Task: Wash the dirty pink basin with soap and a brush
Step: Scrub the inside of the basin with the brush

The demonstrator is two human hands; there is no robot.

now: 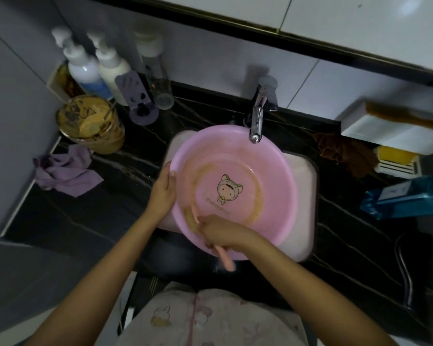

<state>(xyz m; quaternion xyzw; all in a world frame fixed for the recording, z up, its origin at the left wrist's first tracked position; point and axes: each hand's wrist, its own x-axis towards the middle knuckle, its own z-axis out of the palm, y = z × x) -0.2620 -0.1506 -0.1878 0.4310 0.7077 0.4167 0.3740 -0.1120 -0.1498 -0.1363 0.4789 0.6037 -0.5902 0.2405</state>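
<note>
Pale printed fabric of the person's garment point(210, 318) fills the bottom edge, cut off by the frame, with both bare forearms reaching up from it.

The right hand point(224, 233) is curled tight around the handle of a pink brush point(226, 259). The handle's end sticks out below the fist toward the person. The brush head pokes out to the upper left of the knuckles and is smeared by motion blur, so its bristles are hard to make out. The fist covers the middle of the handle.

The pink basin point(210, 146) lies directly beyond and under that hand, tilted in a pale sink point(301, 176), and the brush head is against its near inner wall. A brownish ring of grime point(258, 196) circles the basin floor to the right of the right hand, around a cartoon figure print point(226, 189).

The left hand point(163, 191) clasps the basin's left rim, thumb on the edge. Its fingers are mostly hidden behind the rim.

A chrome faucet point(256, 121) overhangs the basin's far rim, well beyond both hands.

Left of the left hand on the black marble counter point(110, 213) lie a crumpled purple cloth point(65, 173) and a grimy jar point(90, 123). Two pump bottles point(85, 68) stand blurred behind them.

Right of the right hand sit a brown rag point(345, 153) and a blue object point(405, 198) too blurred to identify.
</note>
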